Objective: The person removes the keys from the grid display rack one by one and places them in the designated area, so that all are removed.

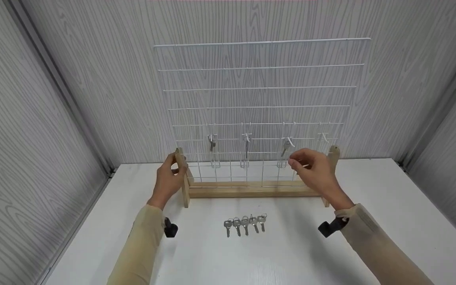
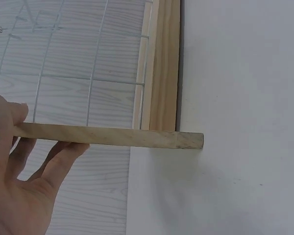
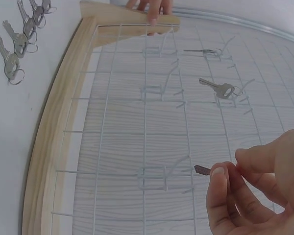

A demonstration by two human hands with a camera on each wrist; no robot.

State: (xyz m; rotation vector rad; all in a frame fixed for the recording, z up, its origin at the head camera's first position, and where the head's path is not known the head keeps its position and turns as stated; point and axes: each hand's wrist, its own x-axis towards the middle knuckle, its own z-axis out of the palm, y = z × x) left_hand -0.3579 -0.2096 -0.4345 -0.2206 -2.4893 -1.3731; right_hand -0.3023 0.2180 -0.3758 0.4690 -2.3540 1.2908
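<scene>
A white wire grid rack [image 1: 261, 107] stands upright in a wooden base [image 1: 251, 192]. My left hand [image 1: 168, 178] grips the upper part of the left wooden side post [image 2: 108, 136], thumb on one side and fingers on the other. My right hand [image 1: 314, 170] is in front of the grid's right part, thumb and fingers bent, with no held thing visible. Just left of it a key [image 1: 286, 146] hangs on a hook; the fingers partly hide this key [image 3: 202, 170] in the right wrist view. Two more keys, the left one [image 1: 212, 144] and the middle one [image 1: 247, 146], hang on hooks.
Several keys [image 1: 245, 225] with rings lie in a row on the white table [image 1: 220, 261], in front of the base. An upper hook [image 1: 323, 137] at the far right holds no key. Lower hooks [image 1: 245, 163] sit beneath. Wood-patterned panels [image 1: 54, 118] surround the table.
</scene>
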